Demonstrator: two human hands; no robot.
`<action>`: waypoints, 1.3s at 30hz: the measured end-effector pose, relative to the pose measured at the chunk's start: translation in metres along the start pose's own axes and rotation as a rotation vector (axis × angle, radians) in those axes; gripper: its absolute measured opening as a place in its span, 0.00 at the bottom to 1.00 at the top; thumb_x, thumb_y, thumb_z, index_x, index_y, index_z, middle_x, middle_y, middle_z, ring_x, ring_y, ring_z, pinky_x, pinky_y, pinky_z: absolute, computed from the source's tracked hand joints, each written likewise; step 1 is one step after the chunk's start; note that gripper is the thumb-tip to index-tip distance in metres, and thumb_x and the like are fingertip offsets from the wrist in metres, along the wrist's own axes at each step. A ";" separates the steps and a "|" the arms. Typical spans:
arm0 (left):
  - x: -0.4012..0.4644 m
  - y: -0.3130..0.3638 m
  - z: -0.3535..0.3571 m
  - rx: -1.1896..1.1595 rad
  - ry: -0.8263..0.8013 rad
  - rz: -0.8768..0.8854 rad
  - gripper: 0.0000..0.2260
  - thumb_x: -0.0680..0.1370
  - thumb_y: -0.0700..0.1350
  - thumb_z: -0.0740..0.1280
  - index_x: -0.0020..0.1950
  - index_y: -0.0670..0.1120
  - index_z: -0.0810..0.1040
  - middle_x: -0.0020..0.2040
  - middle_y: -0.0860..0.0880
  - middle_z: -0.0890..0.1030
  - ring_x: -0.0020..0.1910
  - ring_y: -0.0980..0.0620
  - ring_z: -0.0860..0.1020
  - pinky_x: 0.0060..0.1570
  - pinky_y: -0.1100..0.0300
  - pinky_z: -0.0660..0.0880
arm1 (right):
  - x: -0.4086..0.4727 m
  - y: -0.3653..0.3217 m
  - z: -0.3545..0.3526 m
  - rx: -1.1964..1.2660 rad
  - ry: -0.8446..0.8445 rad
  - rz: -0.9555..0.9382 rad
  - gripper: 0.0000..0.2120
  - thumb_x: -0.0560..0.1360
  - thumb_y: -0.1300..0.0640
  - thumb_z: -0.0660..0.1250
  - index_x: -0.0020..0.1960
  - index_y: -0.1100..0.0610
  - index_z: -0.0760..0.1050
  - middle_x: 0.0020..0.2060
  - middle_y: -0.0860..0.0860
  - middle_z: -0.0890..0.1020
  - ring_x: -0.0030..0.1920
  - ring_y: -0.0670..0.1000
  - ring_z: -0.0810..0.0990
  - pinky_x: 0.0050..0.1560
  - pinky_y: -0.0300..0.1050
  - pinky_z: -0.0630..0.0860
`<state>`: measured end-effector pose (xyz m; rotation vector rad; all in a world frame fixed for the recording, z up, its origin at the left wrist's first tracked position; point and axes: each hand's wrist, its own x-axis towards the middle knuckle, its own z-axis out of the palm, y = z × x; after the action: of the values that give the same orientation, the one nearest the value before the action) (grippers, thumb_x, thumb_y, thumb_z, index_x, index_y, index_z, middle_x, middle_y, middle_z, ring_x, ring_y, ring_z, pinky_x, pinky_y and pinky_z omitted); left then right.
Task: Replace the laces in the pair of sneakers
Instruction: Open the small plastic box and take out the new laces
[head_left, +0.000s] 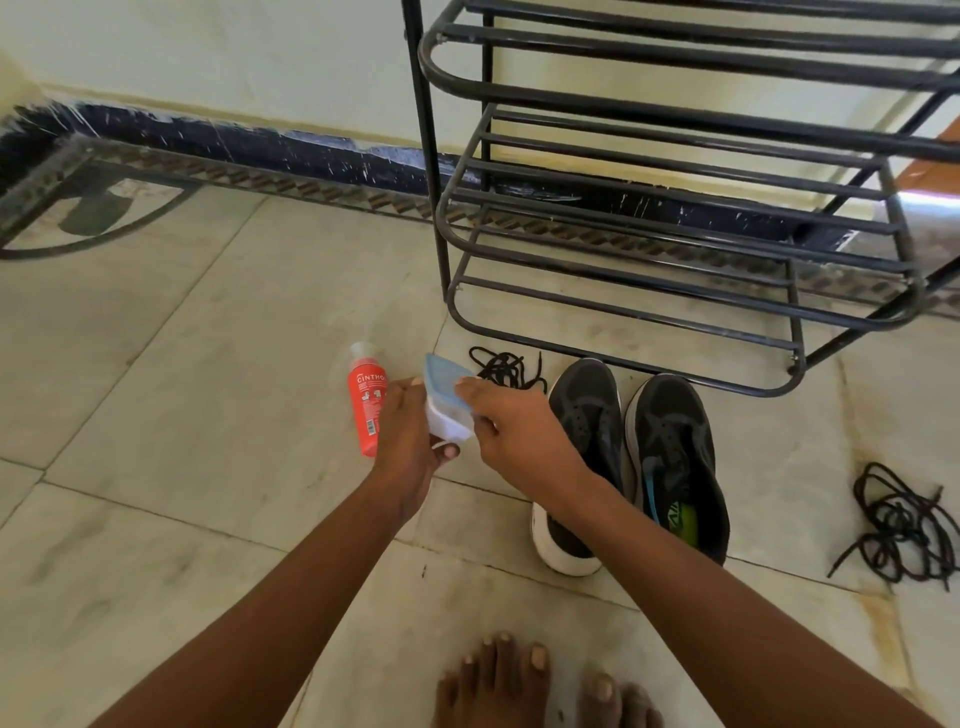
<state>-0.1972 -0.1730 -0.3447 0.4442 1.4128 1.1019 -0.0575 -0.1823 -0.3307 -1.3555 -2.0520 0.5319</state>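
Note:
Two dark grey sneakers stand side by side on the floor, toes toward the rack: the left sneaker (584, 415) and the right sneaker (675, 457), both without laces. One bundle of black laces (506, 368) lies just beyond the left sneaker's toe. Another black lace bundle (901, 525) lies to the right of the pair. Left of the shoes, my left hand (408, 447) and my right hand (511, 431) both hold a small blue and white packet (447, 397) above the floor. My right forearm covers part of the left sneaker.
A red bottle (368, 400) lies on the tiled floor just left of my hands. A black metal shoe rack (649, 218) stands against the wall behind the sneakers. My bare toes (540, 680) show at the bottom edge.

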 end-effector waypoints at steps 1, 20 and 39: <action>0.000 0.001 0.002 0.012 -0.007 0.011 0.13 0.84 0.48 0.62 0.65 0.46 0.77 0.52 0.43 0.84 0.45 0.46 0.83 0.32 0.58 0.77 | -0.001 0.002 -0.002 -0.009 -0.002 0.001 0.21 0.70 0.75 0.69 0.63 0.69 0.80 0.58 0.64 0.84 0.56 0.63 0.85 0.61 0.53 0.77; 0.002 0.002 0.006 0.063 -0.144 0.040 0.12 0.85 0.48 0.63 0.67 0.47 0.75 0.61 0.40 0.82 0.52 0.42 0.84 0.39 0.54 0.81 | -0.015 0.010 -0.016 0.021 -0.141 0.077 0.26 0.72 0.70 0.67 0.71 0.66 0.74 0.70 0.62 0.76 0.72 0.60 0.74 0.74 0.56 0.69; -0.041 0.000 0.048 0.590 -0.213 0.541 0.10 0.88 0.51 0.53 0.52 0.59 0.72 0.46 0.54 0.78 0.44 0.55 0.81 0.34 0.56 0.83 | -0.007 0.018 -0.043 0.148 0.262 0.524 0.18 0.86 0.47 0.53 0.45 0.53 0.74 0.33 0.43 0.74 0.35 0.42 0.75 0.35 0.28 0.69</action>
<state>-0.1444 -0.1898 -0.3133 1.3895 1.4491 0.9937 -0.0135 -0.1821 -0.3126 -1.7711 -1.4156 0.6693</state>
